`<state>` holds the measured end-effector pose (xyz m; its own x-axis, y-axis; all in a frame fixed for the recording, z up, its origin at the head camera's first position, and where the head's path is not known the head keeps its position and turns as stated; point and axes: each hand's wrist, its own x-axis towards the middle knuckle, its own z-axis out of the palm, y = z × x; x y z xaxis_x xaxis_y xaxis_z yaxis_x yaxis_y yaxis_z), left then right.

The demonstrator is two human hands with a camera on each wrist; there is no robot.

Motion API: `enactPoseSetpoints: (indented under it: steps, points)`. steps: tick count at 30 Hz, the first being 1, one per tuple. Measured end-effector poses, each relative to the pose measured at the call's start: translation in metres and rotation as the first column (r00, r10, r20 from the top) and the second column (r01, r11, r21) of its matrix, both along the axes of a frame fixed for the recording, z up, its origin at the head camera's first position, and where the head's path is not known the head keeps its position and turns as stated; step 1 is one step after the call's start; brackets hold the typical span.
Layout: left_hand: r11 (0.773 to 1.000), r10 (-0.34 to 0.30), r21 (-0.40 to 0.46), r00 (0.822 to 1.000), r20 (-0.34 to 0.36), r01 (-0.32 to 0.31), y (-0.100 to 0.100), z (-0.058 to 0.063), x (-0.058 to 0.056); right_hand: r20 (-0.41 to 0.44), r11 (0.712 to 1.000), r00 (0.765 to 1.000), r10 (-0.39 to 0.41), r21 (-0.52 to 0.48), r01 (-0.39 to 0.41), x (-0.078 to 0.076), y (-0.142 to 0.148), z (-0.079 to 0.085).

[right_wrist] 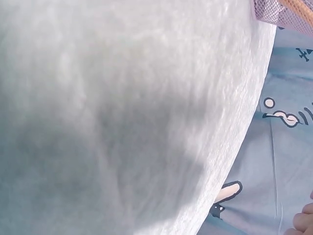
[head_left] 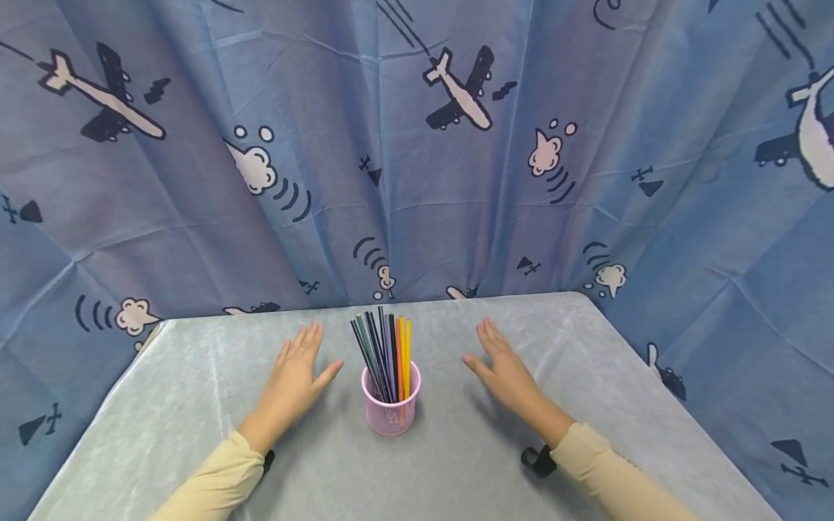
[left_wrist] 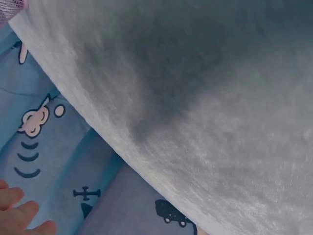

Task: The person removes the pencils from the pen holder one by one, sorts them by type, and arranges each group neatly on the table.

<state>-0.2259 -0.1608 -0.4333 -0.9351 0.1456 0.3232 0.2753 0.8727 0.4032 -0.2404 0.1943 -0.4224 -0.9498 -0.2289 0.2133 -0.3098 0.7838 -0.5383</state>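
A pink mesh pen cup point(head_left: 391, 416) stands upright on the table, holding several thin sticks point(head_left: 389, 354) in black, green, purple, orange and yellow. My left hand point(head_left: 296, 373) is to the left of the cup, its fingers straight and the thumb spread toward it. On the other side my right hand point(head_left: 504, 373) mirrors it, fingers extended, apart from the cup. Neither hand holds anything. In the left wrist view only fingertips point(left_wrist: 19, 213) show at the lower left corner. The right wrist view catches a bit of the cup point(right_wrist: 281, 13) at the upper right.
A pale grey cloth covers the table point(head_left: 456, 477). Behind it and along both sides hangs a blue curtain point(head_left: 326, 145) printed with airplanes and clouds. Black straps point(head_left: 538, 461) sit at the wrists, beside cream sleeves point(head_left: 215, 477).
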Motion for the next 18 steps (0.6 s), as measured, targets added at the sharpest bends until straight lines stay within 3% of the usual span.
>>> enactPoseSetpoints:
  steps: [18]
  points:
    - [0.998,-0.042,0.053,0.999,-0.013,0.042,0.012,0.003,0.012,0.019,0.998,0.999,0.034,-0.053,-0.033,0.011,-0.010,-0.003]
